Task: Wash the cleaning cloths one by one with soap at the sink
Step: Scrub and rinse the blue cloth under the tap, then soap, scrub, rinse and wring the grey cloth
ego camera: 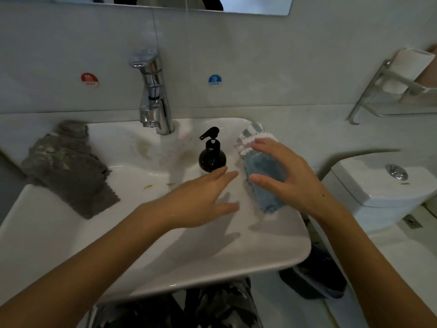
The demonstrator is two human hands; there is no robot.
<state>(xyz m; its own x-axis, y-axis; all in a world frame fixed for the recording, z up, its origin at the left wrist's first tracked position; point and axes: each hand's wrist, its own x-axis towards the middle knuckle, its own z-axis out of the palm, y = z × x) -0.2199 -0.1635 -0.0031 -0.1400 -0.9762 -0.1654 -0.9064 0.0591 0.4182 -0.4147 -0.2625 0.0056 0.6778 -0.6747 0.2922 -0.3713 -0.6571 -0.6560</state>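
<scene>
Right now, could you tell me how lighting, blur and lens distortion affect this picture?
Head view: dim, soft light; both hands cast shadows on the sink; the left hand and right hand look slightly motion-blurred; the faucet shows bright glints; wide-angle bending curves the wall and counter lines near the edges.

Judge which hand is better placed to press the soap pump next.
Left, probably. The left hand is open and free, its fingertips just short of the soap bottle. The right hand is curled around the blue cloth on the sink rim.
</scene>
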